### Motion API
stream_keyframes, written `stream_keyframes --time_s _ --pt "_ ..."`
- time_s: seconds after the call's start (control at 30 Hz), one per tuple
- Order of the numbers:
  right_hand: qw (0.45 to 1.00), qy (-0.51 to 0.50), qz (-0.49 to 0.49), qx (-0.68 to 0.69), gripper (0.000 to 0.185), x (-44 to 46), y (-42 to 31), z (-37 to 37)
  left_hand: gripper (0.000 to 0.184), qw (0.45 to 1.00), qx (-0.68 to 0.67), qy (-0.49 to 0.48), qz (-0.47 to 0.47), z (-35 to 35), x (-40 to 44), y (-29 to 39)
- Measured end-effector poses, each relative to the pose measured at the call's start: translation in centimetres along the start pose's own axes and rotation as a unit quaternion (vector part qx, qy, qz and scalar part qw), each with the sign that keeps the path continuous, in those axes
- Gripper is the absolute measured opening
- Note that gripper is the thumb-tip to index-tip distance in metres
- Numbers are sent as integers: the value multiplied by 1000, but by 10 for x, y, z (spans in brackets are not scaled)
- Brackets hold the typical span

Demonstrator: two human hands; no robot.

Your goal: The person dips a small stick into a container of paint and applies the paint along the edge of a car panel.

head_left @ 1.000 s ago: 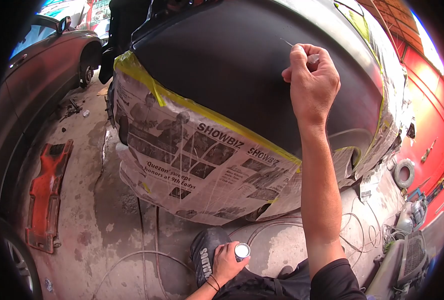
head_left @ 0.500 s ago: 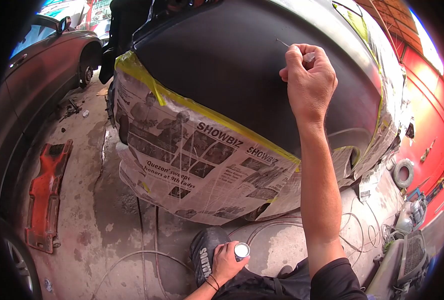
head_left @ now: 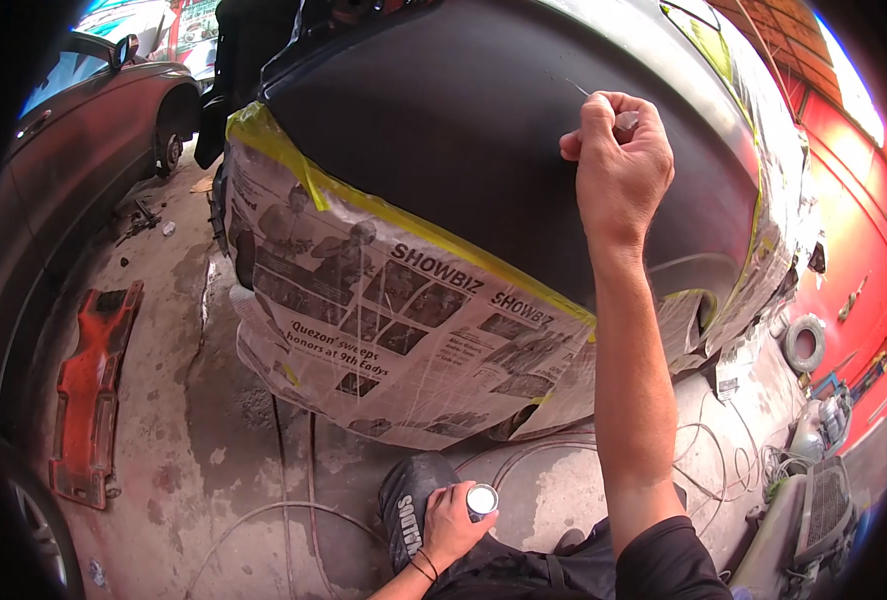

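My right hand [head_left: 624, 165] is raised over the dark car body panel [head_left: 434, 110]. Its fingers pinch a thin, needle-like tool [head_left: 578, 88] whose fine tip points up and left, at or near the panel surface; I cannot tell if it touches. Something pale and translucent shows between the curled fingers. Down by my knee, my left hand [head_left: 450, 528] is wrapped round a small round can [head_left: 483, 499] with a white surface inside. Yellow masking tape [head_left: 434, 252] and newspaper sheets [head_left: 364, 310] cover the body below the dark panel.
Another dark car [head_left: 94, 130] stands at the left. A red creeper [head_left: 94, 390] lies on the concrete floor, where hoses [head_left: 314, 500] loop. On the right are a tyre [head_left: 804, 345], a red wall [head_left: 844, 200] and assorted equipment [head_left: 819, 510].
My right hand and the thin tool have shifted slightly right and down over the panel. The left hand and the can have stayed in place.
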State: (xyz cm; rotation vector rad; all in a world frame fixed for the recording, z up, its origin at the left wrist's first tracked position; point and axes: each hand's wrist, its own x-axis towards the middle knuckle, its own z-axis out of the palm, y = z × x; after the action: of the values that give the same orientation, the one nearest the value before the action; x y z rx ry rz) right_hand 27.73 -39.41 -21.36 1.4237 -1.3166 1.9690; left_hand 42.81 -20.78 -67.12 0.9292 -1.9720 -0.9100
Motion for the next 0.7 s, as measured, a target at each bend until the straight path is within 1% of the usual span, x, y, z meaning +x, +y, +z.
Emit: stream_keyframes --time_s 0.33,0.7 --pt "999 -16 4 -28 18 3 -4 0 71 1000 -1 2 5 0 1 -1" --pt "1000 -8 11 -12 19 2 -4 1 71 1000 2 8 6 1 2 -4"
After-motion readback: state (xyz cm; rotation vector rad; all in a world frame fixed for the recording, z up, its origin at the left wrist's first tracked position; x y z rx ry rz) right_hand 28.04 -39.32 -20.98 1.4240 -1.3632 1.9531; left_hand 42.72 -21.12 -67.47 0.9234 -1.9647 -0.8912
